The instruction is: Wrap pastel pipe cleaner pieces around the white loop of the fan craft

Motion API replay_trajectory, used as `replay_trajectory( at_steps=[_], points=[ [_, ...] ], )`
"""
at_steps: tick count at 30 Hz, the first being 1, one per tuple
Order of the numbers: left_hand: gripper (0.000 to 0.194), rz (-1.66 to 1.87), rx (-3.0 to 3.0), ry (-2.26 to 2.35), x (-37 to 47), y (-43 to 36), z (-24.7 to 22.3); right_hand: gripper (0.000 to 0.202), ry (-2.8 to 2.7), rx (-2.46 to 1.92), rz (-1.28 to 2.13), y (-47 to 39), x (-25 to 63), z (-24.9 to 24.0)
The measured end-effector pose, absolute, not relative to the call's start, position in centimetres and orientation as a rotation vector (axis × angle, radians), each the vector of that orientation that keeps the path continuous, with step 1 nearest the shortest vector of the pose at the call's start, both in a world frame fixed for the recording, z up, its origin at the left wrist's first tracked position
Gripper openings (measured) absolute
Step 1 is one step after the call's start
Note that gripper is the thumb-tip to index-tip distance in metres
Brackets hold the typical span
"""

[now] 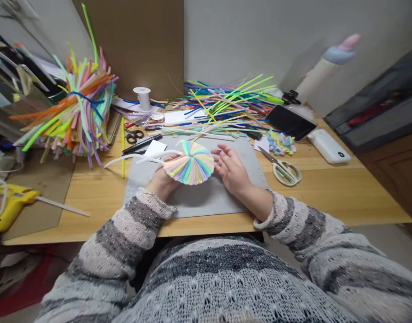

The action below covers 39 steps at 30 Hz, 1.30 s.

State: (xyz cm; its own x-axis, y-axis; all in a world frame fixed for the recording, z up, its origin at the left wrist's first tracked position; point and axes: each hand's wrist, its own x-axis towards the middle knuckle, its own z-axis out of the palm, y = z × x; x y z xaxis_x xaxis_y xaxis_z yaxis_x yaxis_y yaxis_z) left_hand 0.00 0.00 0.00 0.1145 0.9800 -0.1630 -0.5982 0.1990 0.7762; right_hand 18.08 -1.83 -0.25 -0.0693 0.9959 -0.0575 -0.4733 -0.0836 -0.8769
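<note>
Since the left hand [166, 178] is mostly tucked behind the striped pastel disc [189, 168], I can't tell whether its fingers are pinching the disc, the white stems [135, 158] or both. The right hand [233, 172] is easier: fingers loosely curled and a bit apart, not closed on anything as far as I can see, tips right by the disc's right edge. Can't swear whether they're touching it.

The disc sits between the two hands, tilted so its fanned strips show, and looks to be up off the grey mat [206, 204] with a shadow below. My two cents for handling it: support it from underneath near the middle and let the other hand just steady the rim. Squeezing the edge would probably bunch the fuzzy strips and spoil that even fan. I'd also keep the white stems pointing off to the side, where they won't snag a sleeve, and turn the whole thing slowly to check for gaps.

What I can't make out: the disc's underside, and where those stems actually join it. Further out, the loose stems [239, 101] at the back overlap so much that anything under them is anyone's guess. The yellow glue gun [15, 206] is cut off at the left edge, so no clue if it's hot.
</note>
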Motion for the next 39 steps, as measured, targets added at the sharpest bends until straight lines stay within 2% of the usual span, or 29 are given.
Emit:
replay_trajectory(
  at_steps=[3, 5, 14, 20, 25, 29, 31, 34, 37, 39],
  points=[
    [0.019, 1.211, 0.727, 0.776, 0.0, -0.6, 0.9, 0.042, -0.881, -0.817, 1.873, -2.0, 18.1, 0.1],
    [0.020, 1.086, 0.811, 0.785, 0.1, -1.0, 1.4, 0.045, -0.951, -0.814, 1.940, -2.0, 17.9, 0.1],
    [0.017, 1.138, 1.119, 0.883, 0.3, -0.7, 0.5, 0.037, -1.144, -0.899, 1.314, -1.9, 17.8, -0.2],
    [0.019, 1.144, 1.102, 0.871, 0.2, -1.2, 1.3, 0.023, -1.260, -0.852, 1.231, -2.4, 18.1, -0.3],
    [0.013, 1.341, 1.461, 0.946, -0.3, -1.6, 2.2, 0.039, -1.016, -0.797, 1.614, -2.6, 18.0, 0.1],
    [0.008, 1.577, 2.118, 0.896, -0.7, -2.3, 2.5, 0.034, -0.698, -0.733, 1.902, -2.2, 17.6, 0.7],
    [0.012, 1.685, 2.314, 0.933, -0.8, -2.9, 2.6, 0.035, -0.623, -0.672, 1.976, -1.9, 17.5, 1.0],
    [0.018, 1.776, 2.470, 0.940, -0.8, -3.3, 2.4, 0.048, -0.627, -0.594, 2.055, -1.8, 17.7, 1.2],
    [0.014, 1.768, 2.555, 1.015, -0.7, -3.3, 2.1, 0.058, -0.695, -0.558, 2.106, -2.1, 18.0, 1.2],
    [0.011, 1.671, 2.584, 1.065, -0.7, -3.1, 1.9, 0.054, -0.742, -0.576, 2.119, -2.3, 18.1, 1.1]
  ],
)
